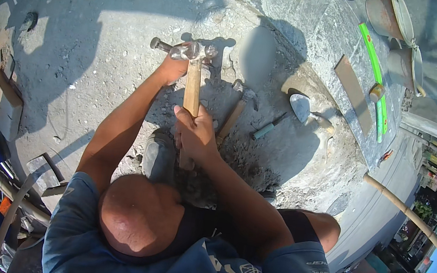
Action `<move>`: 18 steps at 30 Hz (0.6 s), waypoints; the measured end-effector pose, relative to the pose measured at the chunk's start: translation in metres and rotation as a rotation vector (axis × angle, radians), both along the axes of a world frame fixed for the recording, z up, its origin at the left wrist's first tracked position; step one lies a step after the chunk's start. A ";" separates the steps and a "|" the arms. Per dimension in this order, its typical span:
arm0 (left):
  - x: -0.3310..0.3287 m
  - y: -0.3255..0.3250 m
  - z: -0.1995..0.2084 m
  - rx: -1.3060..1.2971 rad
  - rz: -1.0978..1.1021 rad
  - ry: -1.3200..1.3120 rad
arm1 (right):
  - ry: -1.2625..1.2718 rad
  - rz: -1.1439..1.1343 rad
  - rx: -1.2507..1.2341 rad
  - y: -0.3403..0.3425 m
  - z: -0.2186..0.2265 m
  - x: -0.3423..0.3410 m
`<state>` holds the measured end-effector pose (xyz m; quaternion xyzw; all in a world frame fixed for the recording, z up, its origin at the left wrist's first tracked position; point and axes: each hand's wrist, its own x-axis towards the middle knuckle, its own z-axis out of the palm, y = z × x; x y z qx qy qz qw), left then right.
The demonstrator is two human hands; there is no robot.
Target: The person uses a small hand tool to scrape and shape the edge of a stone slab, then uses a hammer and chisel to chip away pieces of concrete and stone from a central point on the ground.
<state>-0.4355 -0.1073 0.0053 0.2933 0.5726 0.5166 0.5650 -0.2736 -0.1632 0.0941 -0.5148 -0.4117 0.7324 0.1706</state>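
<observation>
My right hand [195, 135] is closed around the wooden handle of a hammer [193, 92], whose metal head is raised close to my left hand. My left hand [172, 69] is closed around a dark metal rod with a broad flattened end [160, 44]. The hammer head partly covers those fingers and the rod, so I cannot tell whether the metals touch. On the rubble to the right of the hammer lies a claw hammer [231, 118] with a wooden handle. Beyond it are a teal-handled tool [265, 128] and a pointed trowel [300, 107].
A bright green level [377, 67] and a brown board [354, 93] lie on the slab at right, with buckets [386, 17] behind. A bamboo pole [413, 216] slants at far right. Blocks [4, 106] lie on the left. My boot [159, 155] is planted below my hands.
</observation>
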 end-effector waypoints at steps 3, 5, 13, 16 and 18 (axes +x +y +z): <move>-0.045 -0.031 -0.078 0.141 0.379 -0.527 | 0.016 0.225 -0.011 -0.007 -0.004 -0.004; -0.049 -0.031 -0.076 0.220 0.471 -0.648 | -0.062 0.283 0.076 0.015 -0.013 0.025; -0.042 -0.007 -0.009 0.110 0.178 -0.207 | -0.726 0.915 0.183 0.134 0.028 0.223; -0.049 -0.004 0.001 -0.011 -0.177 0.337 | -0.818 1.110 0.056 0.142 -0.008 0.293; -0.040 0.005 -0.013 0.181 -0.420 0.704 | -0.892 1.316 0.074 0.146 -0.029 0.322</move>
